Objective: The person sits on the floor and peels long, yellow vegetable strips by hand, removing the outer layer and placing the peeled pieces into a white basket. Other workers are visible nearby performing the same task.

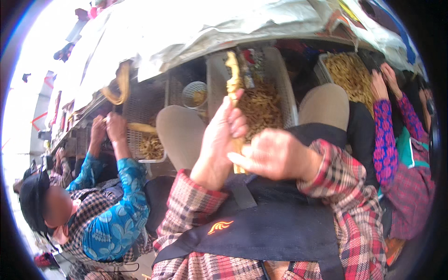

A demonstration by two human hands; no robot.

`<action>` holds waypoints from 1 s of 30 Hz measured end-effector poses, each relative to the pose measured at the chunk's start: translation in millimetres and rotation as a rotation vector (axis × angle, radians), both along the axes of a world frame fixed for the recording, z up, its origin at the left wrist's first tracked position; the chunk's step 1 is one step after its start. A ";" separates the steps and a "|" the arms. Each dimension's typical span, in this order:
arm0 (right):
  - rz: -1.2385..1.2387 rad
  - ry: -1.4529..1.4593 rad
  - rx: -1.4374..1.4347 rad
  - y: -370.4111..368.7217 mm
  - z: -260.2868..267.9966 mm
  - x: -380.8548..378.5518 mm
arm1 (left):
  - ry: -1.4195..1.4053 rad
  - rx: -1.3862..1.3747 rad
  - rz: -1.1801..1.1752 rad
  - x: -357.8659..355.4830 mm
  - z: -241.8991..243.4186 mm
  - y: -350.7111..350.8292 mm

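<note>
My left hand (pixel 224 136) is closed around a bundle of yellowish strips (pixel 232 75), probably plant or food material, whose twisted upper part stands up past my fingertips. The bundle's lower end shows below, between my two hands. Close at its right is my right hand (pixel 276 152), blurred, fingers curled, thumb and fingertips at the bundle's lower part; whether they pinch a strip I cannot tell. Beneath and beyond my hands, a pale plastic crate (pixel 288 91) between my knees holds many short brown knotted pieces (pixel 262 108).
A co-worker at left handles yellow strands beside a perforated crate (pixel 164 140). A small white basket (pixel 189 89) stands between us. At right, another co-worker's hands are by a tub of yellowish pieces (pixel 346 71). White sheeting (pixel 210 21) covers the table edge ahead.
</note>
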State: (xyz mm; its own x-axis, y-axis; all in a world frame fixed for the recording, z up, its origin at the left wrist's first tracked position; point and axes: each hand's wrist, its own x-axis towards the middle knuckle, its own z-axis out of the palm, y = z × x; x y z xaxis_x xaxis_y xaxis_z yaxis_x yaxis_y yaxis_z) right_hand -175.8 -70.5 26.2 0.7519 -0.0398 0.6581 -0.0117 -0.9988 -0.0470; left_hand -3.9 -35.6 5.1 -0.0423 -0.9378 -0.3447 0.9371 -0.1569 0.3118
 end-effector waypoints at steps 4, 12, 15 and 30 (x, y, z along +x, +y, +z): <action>0.098 -0.261 0.130 -2.4 21.7 14.0 | -0.472 -0.152 0.005 -19.0 14.3 17.2; -0.240 -0.323 1.201 -19.7 9.0 35.3 | -1.574 -0.363 0.472 -19.4 24.2 31.0; 0.163 -0.180 2.028 -32.0 10.2 25.1 | -1.650 -0.595 0.492 -10.2 27.7 29.2; -0.393 -0.252 0.546 -24.2 30.3 35.0 | -0.929 -0.148 0.050 2.3 44.1 17.4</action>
State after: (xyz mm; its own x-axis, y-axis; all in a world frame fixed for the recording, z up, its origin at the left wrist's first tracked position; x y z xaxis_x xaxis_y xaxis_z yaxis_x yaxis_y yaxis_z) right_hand -140.8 -94.7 56.5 0.4422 -0.6492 0.6189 -0.2886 -0.7563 -0.5871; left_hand -1.5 -18.2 49.2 0.2315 -0.9680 -0.0970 0.3073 -0.0218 0.9514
